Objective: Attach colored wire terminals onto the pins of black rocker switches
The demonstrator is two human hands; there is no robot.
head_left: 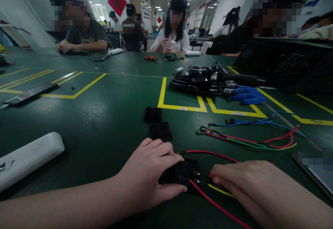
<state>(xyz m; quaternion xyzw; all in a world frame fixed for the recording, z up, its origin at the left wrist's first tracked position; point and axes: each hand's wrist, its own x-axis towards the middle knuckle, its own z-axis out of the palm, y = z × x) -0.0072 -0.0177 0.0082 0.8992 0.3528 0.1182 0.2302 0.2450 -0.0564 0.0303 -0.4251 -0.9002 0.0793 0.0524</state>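
Observation:
My left hand [156, 163] grips a small black plastic socket block [187, 169] from its left side, thumb in front and fingers behind. Metal terminals show on the block's right edge. A red wire [215, 201] runs from the block towards me, and a yellow-green wire [221, 190] trails off to its right. Just right of the terminals, my right hand [249, 184] is closed, its fingertips pinching a red wire [213, 178] with a dark tip pointed at the block. Another red wire [210, 151] passes behind. Two black blocks [153, 113] lie beyond my left hand.
Red and green wires [249, 142] and blue wires [247, 122] lie at the right. Behind them sits a black tray [192, 86] of cables beside a blue glove [248, 94]. A white power bank [33, 156] lies left. Several people sit around the table.

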